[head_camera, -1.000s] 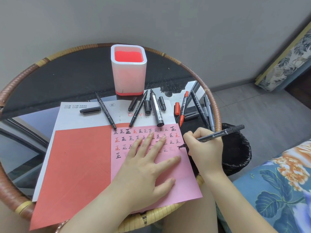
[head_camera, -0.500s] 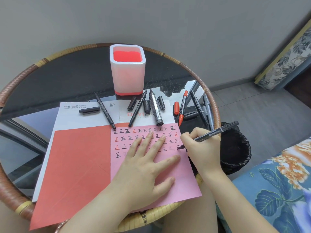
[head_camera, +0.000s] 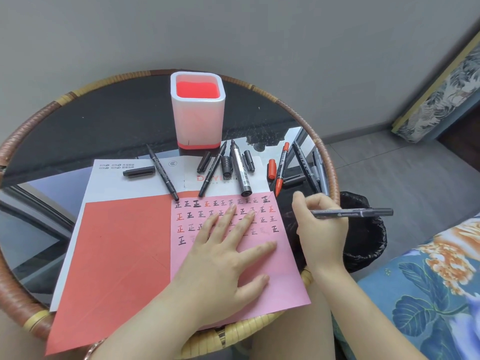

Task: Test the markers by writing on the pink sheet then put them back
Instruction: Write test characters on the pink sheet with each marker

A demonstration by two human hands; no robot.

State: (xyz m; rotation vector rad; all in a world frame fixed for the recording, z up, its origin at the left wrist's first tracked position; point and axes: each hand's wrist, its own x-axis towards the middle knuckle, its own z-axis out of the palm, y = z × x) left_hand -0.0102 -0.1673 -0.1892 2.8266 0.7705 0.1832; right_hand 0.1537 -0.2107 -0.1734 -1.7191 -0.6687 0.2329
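1. toward the left edge of the round table (head_camera: 31, 120), a red sheet (head_camera: 117, 255) lay flat on white paper, with a loose black cap (head_camera: 139, 172) and a thin black marker (head_camera: 162, 172) just past its far edge.
2. at the far middle stood the white pen holder (head_camera: 197, 120), with no markers showing in it.
3. the left hand (head_camera: 220, 263) lay flat with fingers straight and spread, pressing the pink sheet (head_camera: 272, 281) down at the table's near edge. rows of test characters filled the sheet's far part. the paper looked thin, light and apt to slide, so a flat palm suited it.
4. past the sheet's far edge lay a fat black marker (head_camera: 240, 170) and a red marker (head_camera: 281, 168), both uncapped, with caps beside them and more markers toward the right edge.
5. the right hand (head_camera: 322, 229), just off the sheet's right side, had its fingers curled round a slim dark marker (head_camera: 363, 212). the barrel was roughly level, and its writing end was hidden in the grip.
6. the markers seemed light, stiff and smooth, and likely to roll on the glossy top. each was best pinched mid-barrel, clear of the wet tip, and capped before going into the holder.
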